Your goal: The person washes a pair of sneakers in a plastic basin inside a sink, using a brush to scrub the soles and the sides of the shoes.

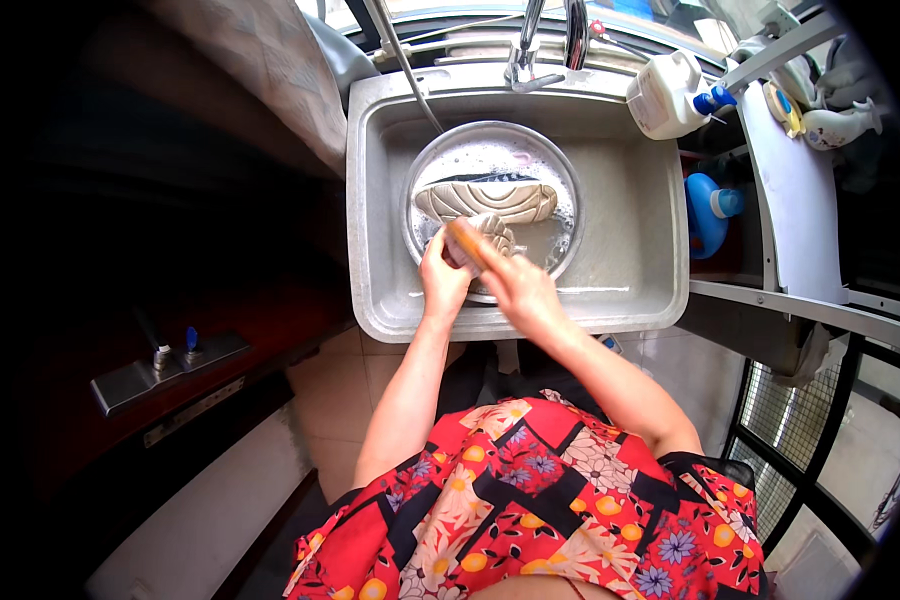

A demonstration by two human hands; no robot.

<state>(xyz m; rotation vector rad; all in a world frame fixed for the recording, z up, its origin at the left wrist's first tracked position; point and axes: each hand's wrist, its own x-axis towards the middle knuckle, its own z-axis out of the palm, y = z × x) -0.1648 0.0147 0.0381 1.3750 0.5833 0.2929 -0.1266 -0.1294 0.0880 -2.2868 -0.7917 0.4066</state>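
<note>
A round metal basin (579, 196) stands in the sink, with soapy water (487, 154) inside. One shoe (487, 202) lies on its side in the water, its pale grooved sole facing me. Closer to me, my left hand (444, 281) grips a second shoe (499, 231), sole up, above the basin's near side. My right hand (523, 296) holds a brush with an orange-brown wooden back (469, 241) against that shoe. The brush's bristles are hidden, and so is most of the second shoe's upper. My right fingers look slightly blurred.
The grey sink (630, 217) surrounds the basin, under a chrome faucet (523, 67). A white pump jug (664, 97) rests on its back right corner. Beside the sink stand a blue bottle (705, 214) and a metal rack (802, 311). A curtain (285, 67) hangs at left.
</note>
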